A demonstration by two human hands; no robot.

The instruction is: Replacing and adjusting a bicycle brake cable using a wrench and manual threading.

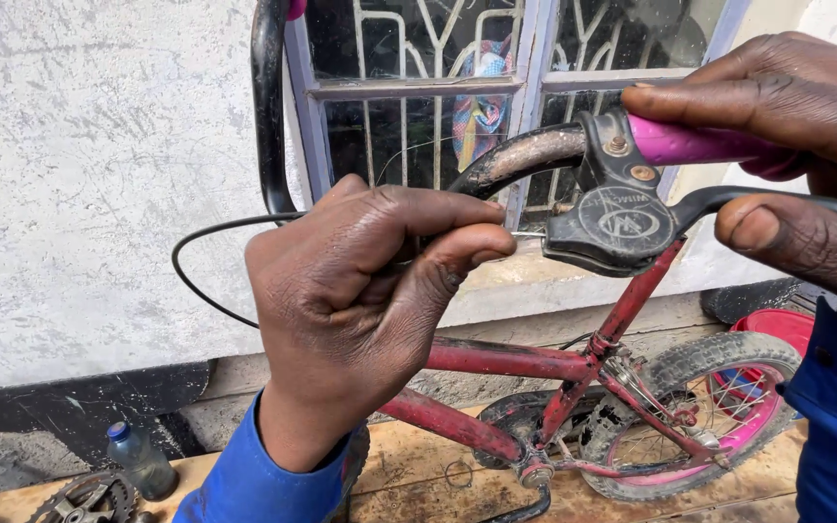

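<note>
1. Left hand [365,300] is pinching the black brake cable [207,254] closed between thumb and forefinger, right at the point where the cable end is meeting the brake lever housing [612,228].
2. Cable is looping out to the left of that hand, then running back behind the knuckles.
3. Right hand [796,136] is wrapping closed around the pink handlebar grip [690,143], with one finger pressing on the black brake lever [777,201] just below the grip.
4. Lever housing is sitting clamped on the rusty black handlebar [525,155], between the two hands, upper centre of view.
5. Behind and below: small red bicycle frame [515,360] is standing on a wooden floor [418,475], with a pink-rimmed wheel [699,416] at the right.
6. Barred window [418,87] and a rough white wall [89,165] are filling the background.
7. Plastic bottle [138,460] and a chainring [84,499] are lying at lower left; a red bucket [777,329] is showing behind the wheel.
8. Both sleeves are blue.
</note>
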